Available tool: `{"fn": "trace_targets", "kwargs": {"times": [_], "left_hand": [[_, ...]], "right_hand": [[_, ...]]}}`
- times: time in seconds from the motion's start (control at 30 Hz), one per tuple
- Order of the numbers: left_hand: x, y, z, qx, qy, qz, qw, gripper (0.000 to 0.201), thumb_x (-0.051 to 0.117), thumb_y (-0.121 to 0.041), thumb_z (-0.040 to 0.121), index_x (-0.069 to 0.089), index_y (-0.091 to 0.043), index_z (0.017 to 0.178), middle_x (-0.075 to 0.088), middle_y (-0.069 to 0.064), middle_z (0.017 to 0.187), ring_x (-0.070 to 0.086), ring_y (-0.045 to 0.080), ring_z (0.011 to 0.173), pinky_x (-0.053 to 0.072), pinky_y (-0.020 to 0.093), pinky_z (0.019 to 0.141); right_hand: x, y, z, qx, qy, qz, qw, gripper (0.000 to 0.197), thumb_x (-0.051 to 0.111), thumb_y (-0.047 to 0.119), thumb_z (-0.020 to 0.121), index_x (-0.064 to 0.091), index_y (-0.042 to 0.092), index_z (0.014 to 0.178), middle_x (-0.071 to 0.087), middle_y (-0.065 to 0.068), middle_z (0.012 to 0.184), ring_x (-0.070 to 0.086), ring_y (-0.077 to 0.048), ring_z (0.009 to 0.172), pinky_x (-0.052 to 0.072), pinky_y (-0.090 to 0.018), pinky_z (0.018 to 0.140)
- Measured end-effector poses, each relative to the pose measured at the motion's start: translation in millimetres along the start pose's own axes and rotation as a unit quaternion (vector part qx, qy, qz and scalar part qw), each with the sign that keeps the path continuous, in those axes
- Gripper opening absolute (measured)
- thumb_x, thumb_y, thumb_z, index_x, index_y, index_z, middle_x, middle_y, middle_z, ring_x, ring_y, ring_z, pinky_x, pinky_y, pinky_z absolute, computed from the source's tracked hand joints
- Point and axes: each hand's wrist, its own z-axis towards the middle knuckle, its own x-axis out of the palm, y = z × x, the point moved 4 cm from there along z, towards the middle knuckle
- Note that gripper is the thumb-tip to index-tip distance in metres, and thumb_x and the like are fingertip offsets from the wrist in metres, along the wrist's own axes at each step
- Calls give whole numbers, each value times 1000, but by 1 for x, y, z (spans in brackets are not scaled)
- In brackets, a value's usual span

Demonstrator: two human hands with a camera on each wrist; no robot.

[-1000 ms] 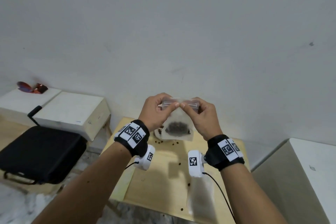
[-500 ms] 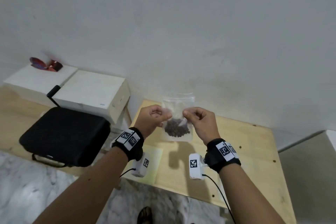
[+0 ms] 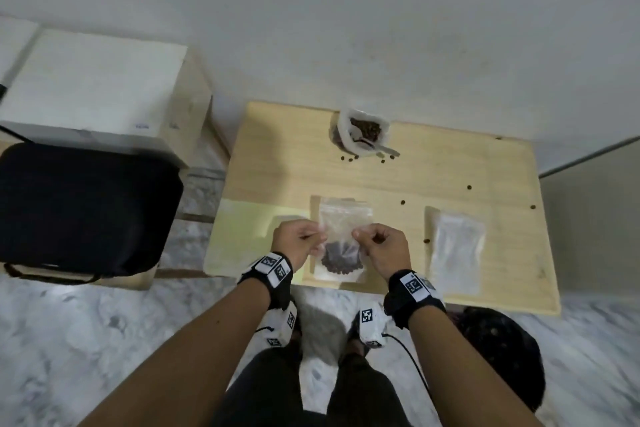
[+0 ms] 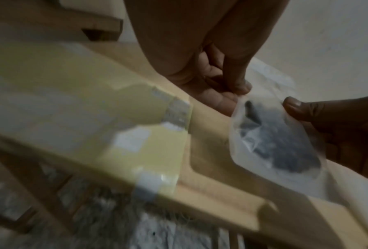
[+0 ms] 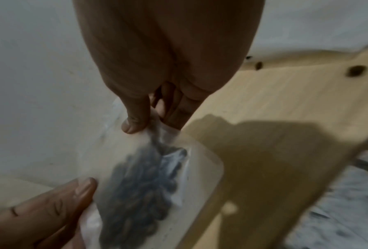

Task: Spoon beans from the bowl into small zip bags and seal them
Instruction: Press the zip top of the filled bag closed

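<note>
A small clear zip bag [image 3: 343, 236] with dark beans at its bottom hangs above the near part of the wooden table [image 3: 450, 180]. My left hand [image 3: 298, 244] pinches its left edge and my right hand [image 3: 379, 246] pinches its right edge, about midway up. The left wrist view shows the bag [image 4: 274, 138] between thumb and fingers [image 4: 238, 87]; in the right wrist view the beans [image 5: 140, 185] are blurred. A white bowl [image 3: 363, 130] of beans with a spoon [image 3: 375, 147] in it stands at the table's far edge.
Loose beans [image 3: 403, 202] lie scattered on the table. A stack of empty clear bags [image 3: 455, 250] lies at the near right. A yellow-green sheet [image 3: 242, 239] covers the near left corner. A black case [image 3: 76, 208] and white boxes [image 3: 97, 87] sit to the left.
Both hands have come down from in front of the wall with the bag to just above the table's near edge. The grip shifted from the top strip to the bag's sides. The view tilted downward.
</note>
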Motion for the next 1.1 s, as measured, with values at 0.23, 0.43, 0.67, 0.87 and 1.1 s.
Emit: {"fn": "trace_targets", "kwargs": {"times": [0.23, 0.43, 0.67, 0.87, 1.1], "left_hand": [[18, 33, 14, -30, -30, 55, 998, 14, 89, -9, 81, 75, -11, 81, 77, 7, 77, 73, 19, 58, 62, 31, 57], [17, 28, 15, -18, -46, 103, 993, 29, 94, -17, 77, 67, -5, 79, 68, 6, 69, 70, 19, 52, 63, 37, 54], [19, 4, 1, 10, -61, 137, 989, 28, 90, -31, 80, 70, -13, 80, 70, 5, 73, 68, 18, 56, 60, 31, 50], [53, -28, 1, 46, -72, 139, 987, 27, 91, -40, 77, 70, -22, 77, 72, -3, 76, 72, 20, 72, 64, 43, 75], [149, -54, 3, 82, -3, 140, 987, 24, 90, -41, 77, 72, -27, 84, 71, -10, 79, 73, 15, 81, 64, 39, 77]], "right_hand": [[1, -31, 9, 42, -39, -45, 997, 24, 90, 28, 79, 68, 23, 70, 71, 9, 71, 61, 6, 57, 48, -13, 63], [3, -32, 15, 20, -72, -77, 994, 39, 94, 30, 72, 64, 12, 88, 68, 2, 80, 60, -5, 69, 46, -12, 64], [-9, -25, 9, 5, -71, -30, 997, 35, 94, 29, 73, 67, 14, 87, 62, 6, 75, 52, 3, 58, 42, -7, 57], [-61, -7, 10, -24, -83, -32, 996, 39, 91, 37, 74, 65, 11, 85, 61, 3, 76, 51, -8, 66, 41, -7, 59], [-156, -28, 18, -21, -163, -35, 986, 29, 89, 33, 77, 68, 16, 85, 62, 7, 73, 54, -4, 63, 41, -16, 61]]}}
